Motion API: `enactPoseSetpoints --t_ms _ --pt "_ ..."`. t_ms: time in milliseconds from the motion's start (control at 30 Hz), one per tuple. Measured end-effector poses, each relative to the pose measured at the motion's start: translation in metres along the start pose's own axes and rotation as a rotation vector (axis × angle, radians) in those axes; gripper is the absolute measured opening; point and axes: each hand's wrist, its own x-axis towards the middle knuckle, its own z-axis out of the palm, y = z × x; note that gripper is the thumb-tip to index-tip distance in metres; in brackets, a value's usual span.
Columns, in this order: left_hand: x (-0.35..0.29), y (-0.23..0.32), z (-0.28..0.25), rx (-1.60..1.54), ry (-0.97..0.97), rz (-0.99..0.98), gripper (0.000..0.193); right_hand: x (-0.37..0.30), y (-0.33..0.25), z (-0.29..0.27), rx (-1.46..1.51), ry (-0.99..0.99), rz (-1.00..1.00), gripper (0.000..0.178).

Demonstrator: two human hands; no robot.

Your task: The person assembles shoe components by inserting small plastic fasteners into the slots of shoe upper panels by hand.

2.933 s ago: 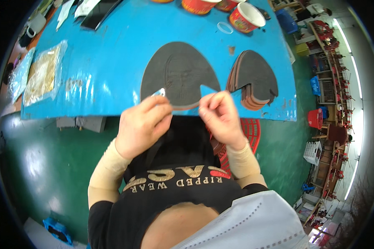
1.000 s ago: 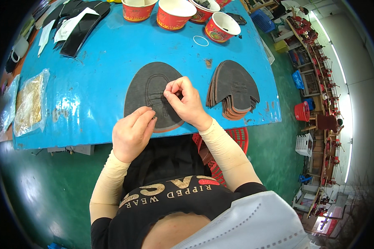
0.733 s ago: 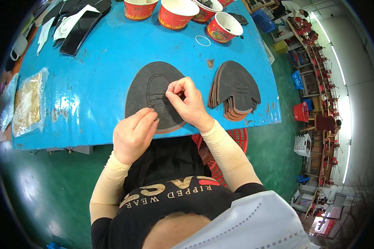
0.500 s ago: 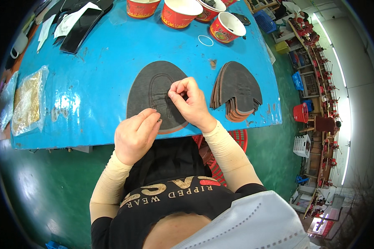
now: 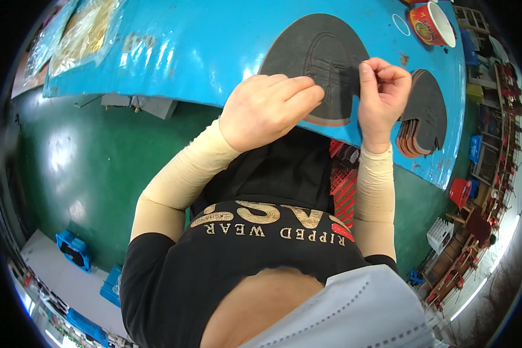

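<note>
A dark oval leather-like piece (image 5: 298,49), with a brown edge and a raised loop and ridged lines at its middle, lies flat near the table's front edge. My left hand (image 5: 272,107) is closed over its near left part, fingertips pressed together. Above its right side my right hand (image 5: 384,95) pinches thumb against forefinger. What either pinch holds, if anything, is too small or hidden to name. Right of that hand rests a stack of dark notched pieces (image 5: 428,107) with brown edges, partly behind the hand.
On the blue table (image 5: 180,52) stand a red paper bowl (image 5: 432,24) and a white ring (image 5: 401,25) at the far right. A clear plastic bag (image 5: 90,37) lies at the far left. Below the table edge is a red plastic basket (image 5: 343,191).
The head view has shifted, so the table sits higher and further right. Both hands stay pinched around the oval piece; my left hand appears higher, its back turned more toward view.
</note>
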Motion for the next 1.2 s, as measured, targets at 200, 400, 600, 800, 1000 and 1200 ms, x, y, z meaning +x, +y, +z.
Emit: enactPoseSetpoints --t_ms 200,400,600,800,1000,1200 --pt "-0.005 -0.001 -0.001 0.051 -0.027 0.009 0.022 0.000 -0.008 0.002 -0.302 -0.127 0.103 0.021" --pt "-0.004 0.000 -0.002 0.041 -0.085 0.015 0.021 0.006 -0.017 0.018 -0.429 -0.241 0.018 0.017" --pt "-0.004 0.000 -0.001 0.051 -0.099 0.026 0.020 0.004 -0.010 0.020 -0.501 -0.288 -0.016 0.019" --pt "-0.003 0.000 -0.002 0.040 -0.127 0.017 0.020 0.003 -0.006 0.020 -0.461 -0.268 -0.018 0.019" --pt "-0.003 0.001 -0.001 0.021 -0.069 -0.019 0.021 0.003 -0.001 0.013 -0.170 -0.168 0.110 0.020" --pt "-0.004 0.002 -0.002 0.020 -0.125 -0.002 0.022 0.004 -0.007 0.019 -0.504 -0.306 -0.063 0.019"
